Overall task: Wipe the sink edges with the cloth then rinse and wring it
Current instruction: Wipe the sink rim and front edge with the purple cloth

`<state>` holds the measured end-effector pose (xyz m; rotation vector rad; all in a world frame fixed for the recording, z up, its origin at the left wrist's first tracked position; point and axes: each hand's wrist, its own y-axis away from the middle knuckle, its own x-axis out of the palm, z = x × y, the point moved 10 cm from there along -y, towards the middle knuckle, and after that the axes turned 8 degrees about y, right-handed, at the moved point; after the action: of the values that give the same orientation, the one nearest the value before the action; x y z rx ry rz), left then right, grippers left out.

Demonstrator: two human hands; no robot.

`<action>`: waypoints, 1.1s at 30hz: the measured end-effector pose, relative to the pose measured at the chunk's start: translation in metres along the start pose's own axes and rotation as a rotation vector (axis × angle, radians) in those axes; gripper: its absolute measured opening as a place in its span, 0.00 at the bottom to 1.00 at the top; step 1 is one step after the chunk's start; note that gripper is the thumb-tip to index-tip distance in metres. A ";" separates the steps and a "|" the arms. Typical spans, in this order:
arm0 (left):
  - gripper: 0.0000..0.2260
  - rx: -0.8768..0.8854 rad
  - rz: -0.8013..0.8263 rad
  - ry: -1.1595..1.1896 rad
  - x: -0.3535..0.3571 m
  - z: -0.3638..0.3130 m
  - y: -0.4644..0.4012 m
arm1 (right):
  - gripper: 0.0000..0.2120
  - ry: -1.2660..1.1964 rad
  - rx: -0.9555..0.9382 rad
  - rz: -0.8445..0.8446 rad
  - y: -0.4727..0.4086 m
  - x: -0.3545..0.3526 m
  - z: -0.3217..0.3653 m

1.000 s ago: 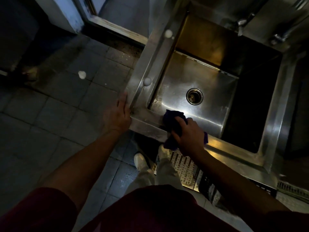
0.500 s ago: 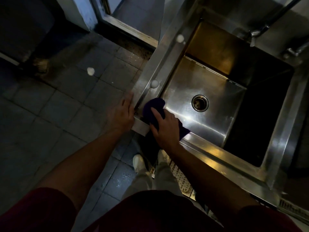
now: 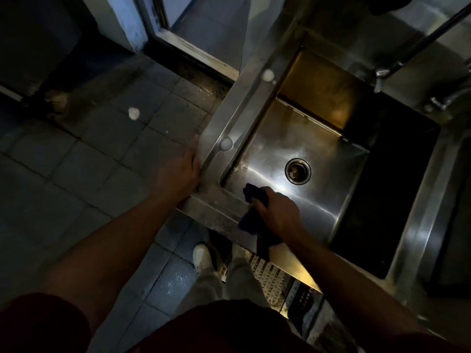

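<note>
Cloth point(image 3: 251, 217), dark blue, bunched on the near rim of the steel sink point(image 3: 219, 210), close to its near-left corner, one end draped over the front edge. Gripped from above by the right hand point(image 3: 277, 214), fingers curled round the fabric. Left hand point(image 3: 179, 171) laid against the sink's outer left edge, fingers straight. Drain point(image 3: 297, 171) at basin centre. Tiled floor point(image 3: 102, 159) to the left; white shoe point(image 3: 201, 256) below the rim.

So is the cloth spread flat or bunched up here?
Bunched: the cloth is crumpled under the right hand, which grips it on the sink's near rim.
</note>
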<state>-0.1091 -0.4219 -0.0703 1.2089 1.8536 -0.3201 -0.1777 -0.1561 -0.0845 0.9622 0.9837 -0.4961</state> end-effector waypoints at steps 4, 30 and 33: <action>0.24 -0.029 -0.089 -0.010 -0.008 0.000 0.003 | 0.20 -0.121 0.007 -0.104 -0.041 -0.059 -0.009; 0.24 -0.041 -0.084 -0.051 -0.003 0.008 -0.003 | 0.25 -0.158 -0.019 -0.454 -0.351 -0.226 0.022; 0.24 -0.062 -0.062 0.006 0.001 0.012 -0.004 | 0.27 -0.411 0.032 -0.430 -0.343 -0.219 0.006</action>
<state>-0.1058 -0.4308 -0.0792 1.1130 1.8957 -0.2909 -0.5341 -0.3495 -0.0480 0.6362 0.8047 -1.0287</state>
